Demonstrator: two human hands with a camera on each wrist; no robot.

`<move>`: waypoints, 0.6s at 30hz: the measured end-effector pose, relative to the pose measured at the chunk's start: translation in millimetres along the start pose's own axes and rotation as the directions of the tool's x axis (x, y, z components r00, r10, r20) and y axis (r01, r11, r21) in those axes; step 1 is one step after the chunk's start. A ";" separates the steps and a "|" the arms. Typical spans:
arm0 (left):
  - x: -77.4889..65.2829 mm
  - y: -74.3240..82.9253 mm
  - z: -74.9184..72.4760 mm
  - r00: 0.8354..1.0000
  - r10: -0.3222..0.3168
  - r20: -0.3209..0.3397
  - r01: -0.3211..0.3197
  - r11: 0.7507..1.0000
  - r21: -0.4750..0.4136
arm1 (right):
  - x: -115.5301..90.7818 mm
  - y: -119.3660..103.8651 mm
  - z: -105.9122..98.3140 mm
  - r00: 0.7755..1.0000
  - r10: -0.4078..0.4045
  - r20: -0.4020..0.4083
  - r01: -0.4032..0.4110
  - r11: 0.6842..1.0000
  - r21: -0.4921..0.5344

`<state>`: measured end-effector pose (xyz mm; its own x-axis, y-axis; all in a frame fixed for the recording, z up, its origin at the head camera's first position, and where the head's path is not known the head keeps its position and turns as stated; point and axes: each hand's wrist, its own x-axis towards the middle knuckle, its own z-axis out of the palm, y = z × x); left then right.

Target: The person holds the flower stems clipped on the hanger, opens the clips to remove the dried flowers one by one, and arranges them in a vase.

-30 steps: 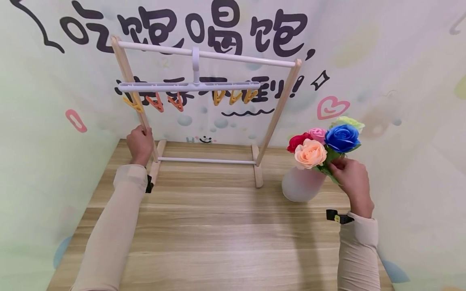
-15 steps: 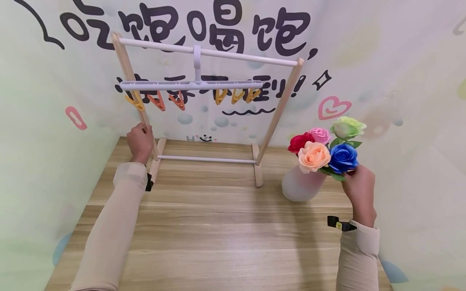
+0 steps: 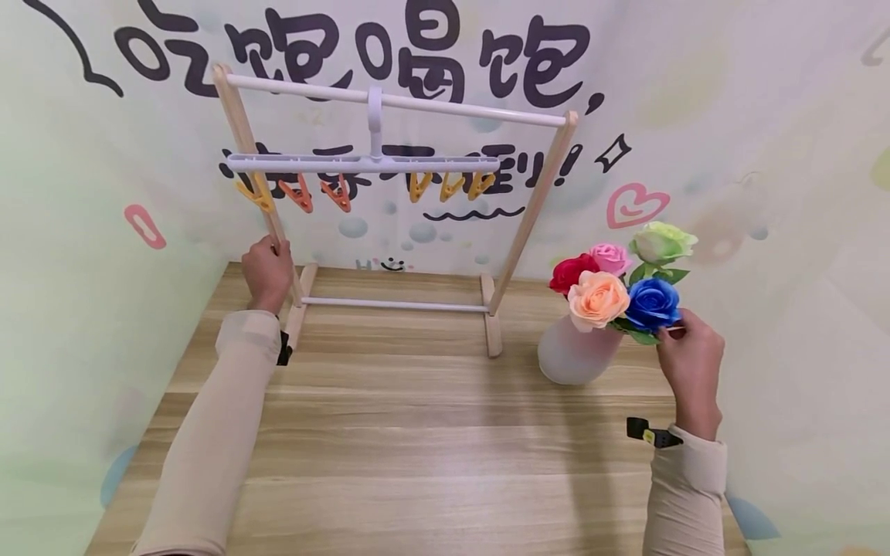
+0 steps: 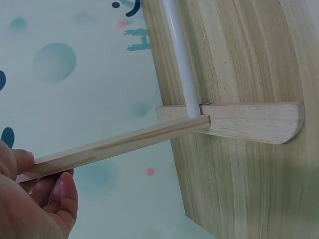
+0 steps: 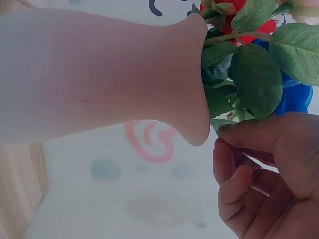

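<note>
My left hand [image 3: 266, 272] grips the left wooden post [image 4: 114, 147] of a small drying rack, thumb on one side and curled fingers on the other. On the right stands a pink-and-white vase [image 5: 114, 74] holding several artificial roses. Among them are a blue rose [image 3: 653, 304], a pale green rose [image 3: 663, 242] standing taller, a peach rose [image 3: 598, 300], a red rose [image 3: 573, 274] and a pink rose [image 3: 610, 258]. Below the blue rose, my right hand [image 3: 691, 359] pinches a green leaf [image 5: 223, 122] at the vase's rim between thumb and index finger.
From the rack's top bar [image 3: 417, 103] hangs a pale hanger [image 3: 334, 164] with yellow clips [image 3: 450, 186] and orange clips [image 3: 299, 194]. The rack's foot [image 3: 492, 332] is left of the vase. A wooden table [image 3: 417, 463] meets printed backdrop walls [image 3: 786, 309].
The blue rose has dropped lower and nearer, leaving the pale green rose in full view behind it. My right hand has shifted right and slightly down; my left hand stays on the post.
</note>
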<state>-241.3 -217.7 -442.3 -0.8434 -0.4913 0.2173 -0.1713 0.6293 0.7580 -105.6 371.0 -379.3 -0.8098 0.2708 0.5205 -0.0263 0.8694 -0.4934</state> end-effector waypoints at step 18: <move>-15.6 -16.1 -21.4 0.951 -0.063 0.304 0.001 0.980 0.200 | -21.6 20.0 11.7 0.960 0.120 0.251 -0.118 0.993 -0.026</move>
<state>-214.5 -233.1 -444.7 -0.9459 -0.3233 -0.0279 -0.2701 0.7367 0.6199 -95.5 377.7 -408.6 -0.9282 0.2609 0.2654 0.0843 0.8420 -0.5328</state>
